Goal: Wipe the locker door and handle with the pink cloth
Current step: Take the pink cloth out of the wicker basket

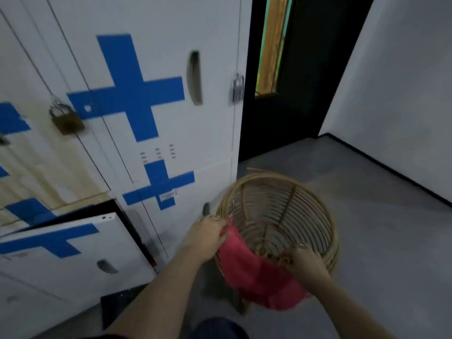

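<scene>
Grey floor (367,228), white wall (403,94), dark doorway (305,94)

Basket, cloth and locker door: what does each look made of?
Basket: woven rattan or cane, judging by its bent tan ribs with open gaps. Pink cloth: soft matte fabric, sagging over the rim between both hands. Locker door: probably white painted sheet metal, smooth with punched vent slots; blur leaves this open.

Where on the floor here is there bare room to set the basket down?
Bare grey floor lies right of the wicker basket, out to the wall's black skirting, and behind it toward the dark doorway. Left is crowded: the lockers and an open lower door hem it in. Both hands, left and right, grip the pink cloth.
</scene>
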Motion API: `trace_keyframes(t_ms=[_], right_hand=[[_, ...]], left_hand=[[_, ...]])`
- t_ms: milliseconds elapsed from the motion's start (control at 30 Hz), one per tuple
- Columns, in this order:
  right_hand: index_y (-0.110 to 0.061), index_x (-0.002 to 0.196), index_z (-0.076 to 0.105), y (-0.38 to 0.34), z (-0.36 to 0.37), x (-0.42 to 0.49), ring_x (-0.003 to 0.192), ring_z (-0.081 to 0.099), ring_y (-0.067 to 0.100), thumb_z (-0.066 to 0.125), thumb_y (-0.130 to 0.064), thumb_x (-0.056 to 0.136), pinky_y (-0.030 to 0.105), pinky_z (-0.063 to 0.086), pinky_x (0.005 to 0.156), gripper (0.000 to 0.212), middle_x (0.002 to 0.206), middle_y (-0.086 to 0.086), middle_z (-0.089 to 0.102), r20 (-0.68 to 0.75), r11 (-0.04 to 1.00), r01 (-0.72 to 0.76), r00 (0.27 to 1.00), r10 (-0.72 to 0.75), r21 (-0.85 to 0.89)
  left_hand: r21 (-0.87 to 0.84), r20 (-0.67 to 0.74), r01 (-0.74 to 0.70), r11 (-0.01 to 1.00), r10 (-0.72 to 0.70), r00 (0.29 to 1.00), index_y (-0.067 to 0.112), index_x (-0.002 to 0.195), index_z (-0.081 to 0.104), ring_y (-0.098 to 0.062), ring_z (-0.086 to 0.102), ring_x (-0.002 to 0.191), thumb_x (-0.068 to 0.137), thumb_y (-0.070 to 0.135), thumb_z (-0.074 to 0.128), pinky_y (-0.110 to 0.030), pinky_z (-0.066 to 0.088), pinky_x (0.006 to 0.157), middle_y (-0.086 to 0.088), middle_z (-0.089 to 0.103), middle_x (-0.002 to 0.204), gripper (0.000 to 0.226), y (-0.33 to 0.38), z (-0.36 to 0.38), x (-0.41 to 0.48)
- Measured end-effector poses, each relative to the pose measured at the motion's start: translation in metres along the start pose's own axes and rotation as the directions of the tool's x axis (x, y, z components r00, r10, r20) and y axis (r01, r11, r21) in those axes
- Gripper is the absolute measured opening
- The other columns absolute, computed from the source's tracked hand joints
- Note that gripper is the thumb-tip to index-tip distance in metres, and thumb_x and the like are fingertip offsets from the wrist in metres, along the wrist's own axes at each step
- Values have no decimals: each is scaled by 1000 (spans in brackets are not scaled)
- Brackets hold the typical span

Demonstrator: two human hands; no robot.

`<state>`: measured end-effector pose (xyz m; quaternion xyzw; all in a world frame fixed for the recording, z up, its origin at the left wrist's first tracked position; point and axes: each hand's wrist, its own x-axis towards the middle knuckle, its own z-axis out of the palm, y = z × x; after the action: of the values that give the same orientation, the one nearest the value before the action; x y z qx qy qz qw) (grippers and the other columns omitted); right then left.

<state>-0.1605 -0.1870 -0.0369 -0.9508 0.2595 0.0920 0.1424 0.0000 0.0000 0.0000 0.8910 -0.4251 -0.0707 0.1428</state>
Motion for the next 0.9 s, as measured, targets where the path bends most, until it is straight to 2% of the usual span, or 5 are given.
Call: trace_keyframes(t_ms=[233,467,733,833,900], right_hand=[[-25,117,60,22,24,-10,111,39,26,66,-38,78,36,39,95,43,119,8,47,15,993,-92,996,91,78],[-12,98,42,32,15,-7,114,38,35,76,-61,53,41,43,86,76,114,17,41,15,905,-396,917,399,157],[-8,91,47,27,10,7,86,50,21,81,-32,63,29,39,65,50,87,5,50,193,847,-469,882,431,252],[2,85,62,17,3,10,75,60,25,67,-1,74,35,53,62,12,79,13,61,182,801,-512,859,478,311],[5,84,66,13,-2,11,68,61,28,51,9,78,34,54,59,17,73,16,62,124,777,-506,858,499,374]], left_hand=[[34,235,174,984,-177,956,15,138,36,-27,43,124,96,34,47,-38,38,103,-10,41,138,47,-1,58,3],[-344,308,458,820,-362,880,13,146,-15,-32,36,132,95,30,52,-38,34,106,-18,20,151,86,7,90,19],[-460,257,520,719,-453,854,4,128,50,-30,55,113,84,31,67,-32,44,94,-15,57,126,54,-8,83,24],[-558,301,537,633,-448,842,4,119,59,-28,59,105,84,28,68,-29,46,87,-13,63,116,44,-8,68,23],[-636,323,519,571,-415,851,6,118,59,-26,60,102,83,26,69,-32,48,91,-10,64,113,42,-7,54,21]])
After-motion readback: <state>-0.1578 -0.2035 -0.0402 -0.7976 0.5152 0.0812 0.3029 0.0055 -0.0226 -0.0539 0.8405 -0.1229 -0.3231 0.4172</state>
